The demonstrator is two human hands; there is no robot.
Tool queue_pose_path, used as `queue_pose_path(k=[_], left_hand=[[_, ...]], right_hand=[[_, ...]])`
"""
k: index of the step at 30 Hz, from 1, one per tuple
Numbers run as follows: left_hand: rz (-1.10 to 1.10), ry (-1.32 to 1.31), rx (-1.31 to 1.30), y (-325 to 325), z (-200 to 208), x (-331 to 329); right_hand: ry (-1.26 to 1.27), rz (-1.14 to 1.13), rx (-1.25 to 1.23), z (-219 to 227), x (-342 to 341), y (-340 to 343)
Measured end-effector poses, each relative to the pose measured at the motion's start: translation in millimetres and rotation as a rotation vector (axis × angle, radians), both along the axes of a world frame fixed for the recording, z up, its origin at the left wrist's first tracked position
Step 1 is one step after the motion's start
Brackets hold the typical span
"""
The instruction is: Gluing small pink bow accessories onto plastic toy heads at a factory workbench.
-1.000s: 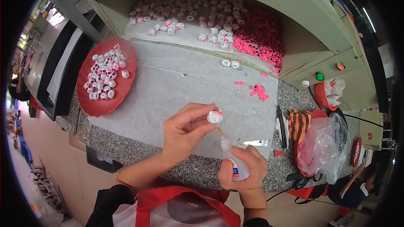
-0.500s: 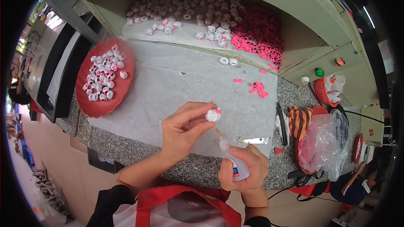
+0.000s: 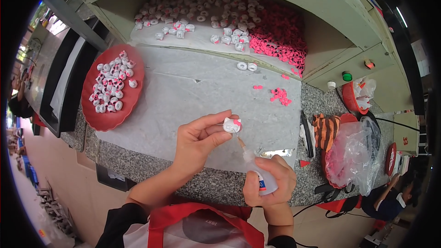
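Observation:
Between the thumb and fingers of my left hand [image 3: 202,133] is a small white cat-head figure [image 3: 232,125] with a pink bow. My right hand [image 3: 275,181] is wrapped round a translucent squeeze bottle [image 3: 265,181] with a blue label. Its thin nozzle [image 3: 241,143] points up toward the figure's lower edge; whether the tip touches it I cannot tell. Both hands are above the pale sheet [image 3: 183,96]. A loose pile of small pink pieces [image 3: 280,96] lies beyond them, and two white ring-shaped pieces [image 3: 246,66] lie near the shelf.
A red scalloped tray [image 3: 105,119] at left holds many white-and-pink pieces. Heaps of white pieces [image 3: 183,7] and pink pieces [image 3: 280,36] fill the shelf. At right are a red basket [image 3: 353,98], a striped cloth [image 3: 326,131], plastic bags [image 3: 353,156] and a shiny metal strip [image 3: 277,153].
The cat-head figure has turned so its front with the bow shows more. The bottle's nozzle has shifted slightly right and down from it. Both hands keep their hold.

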State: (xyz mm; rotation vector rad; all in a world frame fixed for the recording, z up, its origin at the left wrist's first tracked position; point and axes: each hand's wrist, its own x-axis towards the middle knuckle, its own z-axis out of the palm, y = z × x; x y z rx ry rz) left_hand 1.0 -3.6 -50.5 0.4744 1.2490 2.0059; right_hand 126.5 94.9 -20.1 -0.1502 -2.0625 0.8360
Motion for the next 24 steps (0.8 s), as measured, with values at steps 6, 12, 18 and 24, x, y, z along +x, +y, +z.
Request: queue_pose_path(k=[6,12,18,24], left_hand=[[-0.036,-0.030,0.019,1.0,-0.8,-0.2],[-0.034,-0.053,0.032,0.2,-1.6,-1.3],[-0.021,-0.061,0.040,0.6,-2.5,-2.4],[-0.030,-0.060,0.042,1.7,-4.8,-1.7]], right_hand=[[0.005,-0.007,0.012,-0.8,0.7,2.4],[-0.001,-0.025,-0.012,-1.7,1.0,2.5],[-0.104,0.006,0.009,4.1,5.8,3.0],[-0.049,0.013,-0.010,3.3,3.0,2.4]])
